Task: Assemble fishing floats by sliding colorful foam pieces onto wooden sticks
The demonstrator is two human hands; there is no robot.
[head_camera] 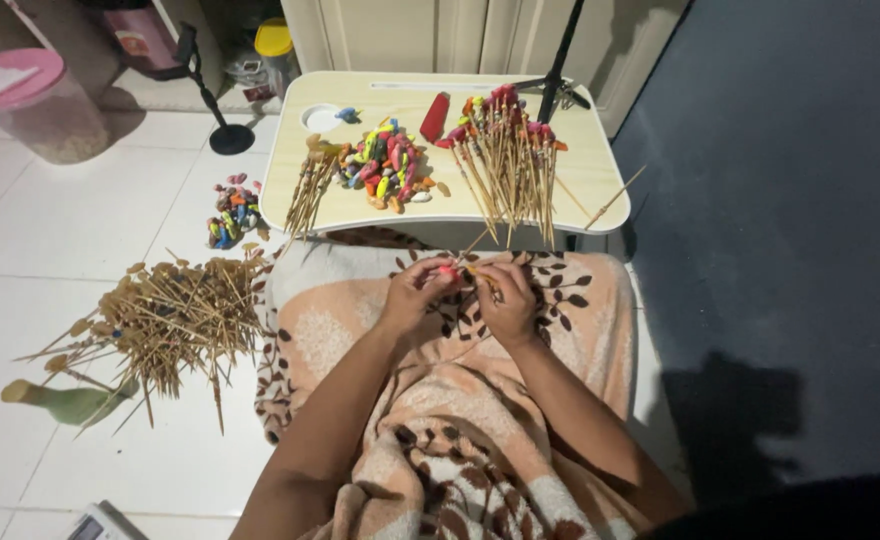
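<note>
A small pink balloon (447,269) is pinched in the left hand (413,292) over the lap; a thin stick (482,272) is gripped by the right hand (506,300). Best kept steady, aligned.

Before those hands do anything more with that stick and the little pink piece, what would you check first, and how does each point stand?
1. Left hand has the small pink piece in its grip: ok.
2. Right hand holds the thin wooden stick: ok.
3. Piece seated on the stick: cannot tell, fingers hide it.
4. Heap of loose colourful pieces on the small cream table to draw from: ok.
5. Bundle of bare wooden sticks on the table: ok.
</note>
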